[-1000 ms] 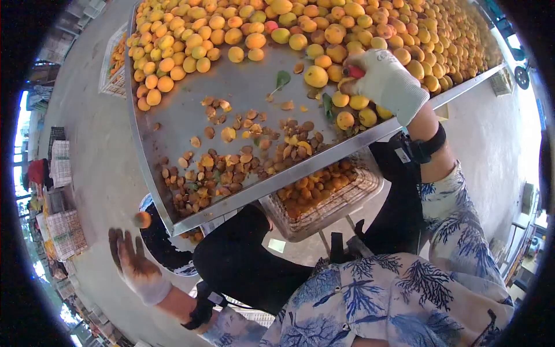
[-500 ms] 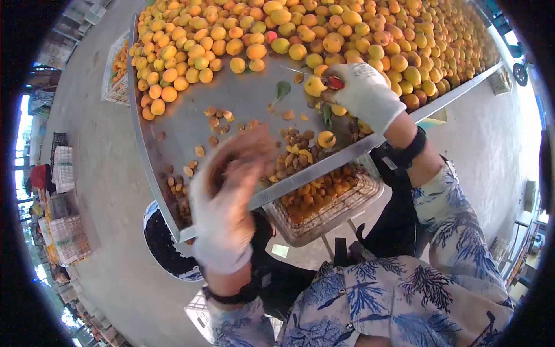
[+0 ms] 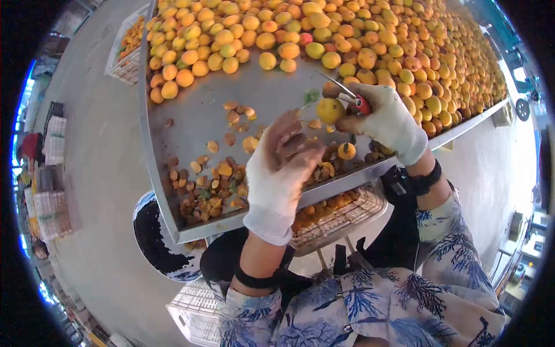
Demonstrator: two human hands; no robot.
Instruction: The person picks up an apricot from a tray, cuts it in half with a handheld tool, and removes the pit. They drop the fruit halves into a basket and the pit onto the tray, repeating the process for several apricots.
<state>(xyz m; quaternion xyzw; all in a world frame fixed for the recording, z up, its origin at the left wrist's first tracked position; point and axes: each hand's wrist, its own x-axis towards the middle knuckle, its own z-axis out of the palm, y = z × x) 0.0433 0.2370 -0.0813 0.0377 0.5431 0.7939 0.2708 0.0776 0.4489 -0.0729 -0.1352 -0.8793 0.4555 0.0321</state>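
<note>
My right hand, in a white fingerless-tipped glove, grips a small knife with a red handle; its thin blade points up and left. A yellow apricot sits against the same hand's fingers, below the blade. Left of the apricot is my left hand, also gloved, its bare fingers apart and loosely bent with nothing visible in them. Beneath both hands lies the metal tray table. Apricot pits and scraps are scattered on it, and one cut-looking apricot rests near the front edge.
A large heap of apricots covers the far and right side of the table. Under the front edge is a crate of apricot pieces. A bucket stands at the left corner, a white crate below it. Another crate stands far left.
My left hand has moved right, from over the tray's left part to beside the apricot. My right hand keeps the knife and the apricot. The view has shifted slightly.
</note>
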